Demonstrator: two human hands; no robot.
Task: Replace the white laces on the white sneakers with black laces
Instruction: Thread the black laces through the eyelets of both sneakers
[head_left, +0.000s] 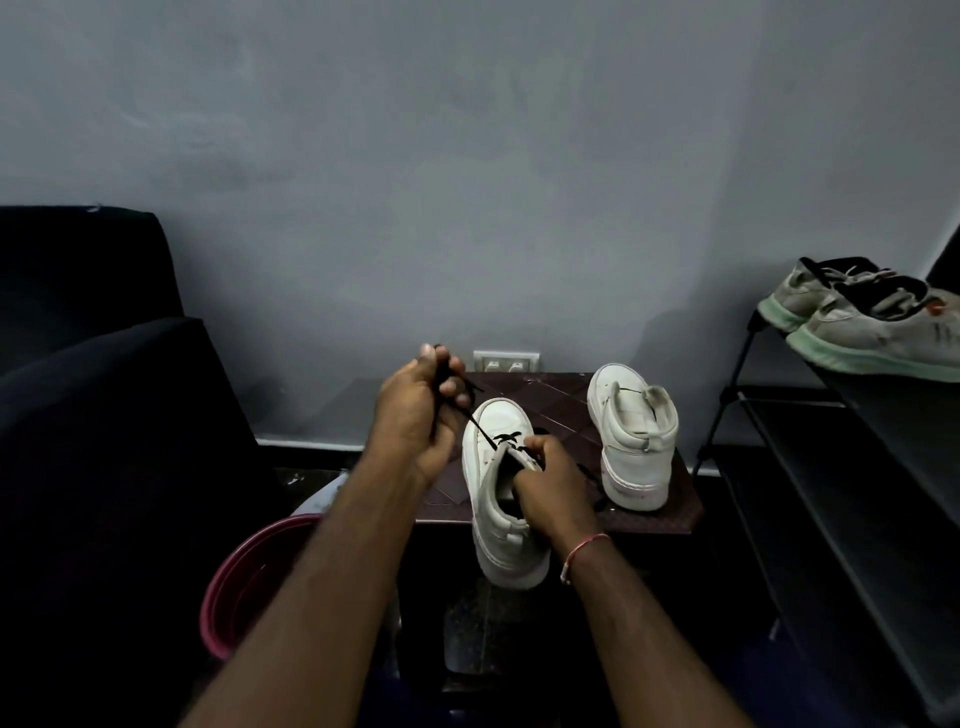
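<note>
Pinches the black lace (475, 418) up high with the left hand (415, 410), fingers curled tight round the strand. Holds it taut, in a straight slant from the fist down to the front eyelets of the near sneaker (498, 499). Grips that sneaker at the tongue and throat with the right hand (550, 486), thumb and fingers closed on the upper, a thin red thread band (584, 553) round the wrist.

Looks white and a little grubby, that shoe, with a thick chunky sole and a padded collar. Points its toe away toward the wall. Rests its front on the small dark table (670, 514) and hangs its heel out past the table's near edge. Wears black lacing only across the rows nearest the toe, crossed once or twice; cannot tell more, with the right hand covering the higher eyelets.

Over at the table's right side: the second sneaker (631, 436), same white, upright on its sole, heel turned toward the camera, well apart from both hands. Cannot tell from here what lacing it carries.

Around the table: a wall socket (505, 360) just behind the far edge, a pink bucket (244, 577) low at the left, a dark armchair (104, 364) further left. On the right, a black shoe rack (779, 467) with a worn grey pair with pale green soles (872, 332) on its top shelf.
</note>
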